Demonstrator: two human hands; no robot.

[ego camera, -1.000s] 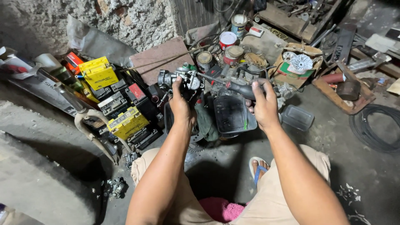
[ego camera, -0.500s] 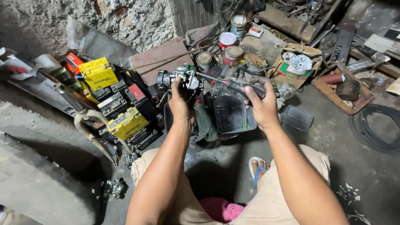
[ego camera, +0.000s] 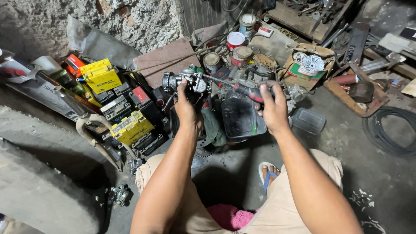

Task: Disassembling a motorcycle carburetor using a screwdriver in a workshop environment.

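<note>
Two hands working a small engine part over a cluttered workshop floor.

Left hand (ego camera: 187, 108) grips a grey metal carburettor (ego camera: 184, 81); right hand (ego camera: 272, 110) is closed around a red-and-black-handled screwdriver (ego camera: 242, 89), its shaft reaching the carburettor. Just below sits a dark plastic tray (ego camera: 241, 119); yellow-topped batteries (ego camera: 116, 104) lie to the left, rusty tins (ego camera: 229, 50) behind.
</note>
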